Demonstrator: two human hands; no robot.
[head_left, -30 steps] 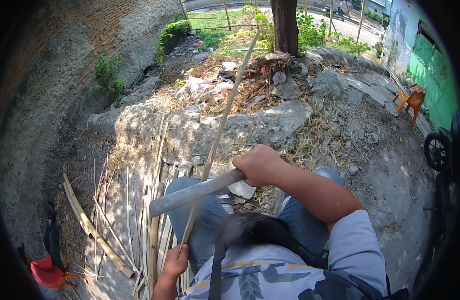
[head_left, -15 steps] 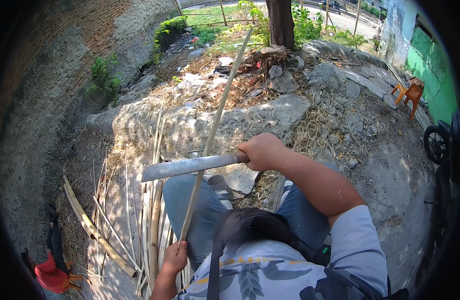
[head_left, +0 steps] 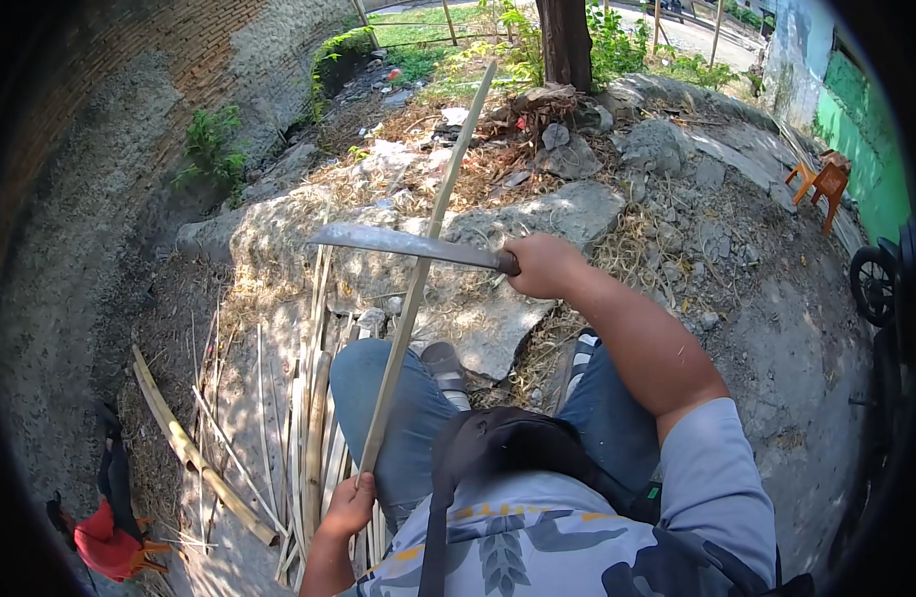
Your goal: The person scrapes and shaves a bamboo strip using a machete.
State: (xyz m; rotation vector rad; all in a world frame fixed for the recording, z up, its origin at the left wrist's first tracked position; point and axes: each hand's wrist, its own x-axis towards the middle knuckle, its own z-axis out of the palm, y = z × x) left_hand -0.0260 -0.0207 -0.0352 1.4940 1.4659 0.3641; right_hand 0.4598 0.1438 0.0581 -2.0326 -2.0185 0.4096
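Bamboo strip (head_left: 410, 300) was finger-pinched in the left hand (head_left: 350, 505), seemingly for steadiness; across it, contact unclear, a machete (head_left: 383, 240) was clenched, fingers curled, in the right hand (head_left: 540, 267).

Pushed the machete (head_left: 408, 244) farther up the bamboo strip (head_left: 406, 318), now crossing it well beyond the left knee (head_left: 364, 376) rather than over it as a second ago. Turned it too, from pointing back toward the body at the tip to angling slightly outward. Reached the right grip (head_left: 543, 267) and right forearm (head_left: 642, 343) farther forward. Swung the strip's far end a little farther left of the tree trunk (head_left: 565, 50). Bared more of the right sandal (head_left: 582, 351).
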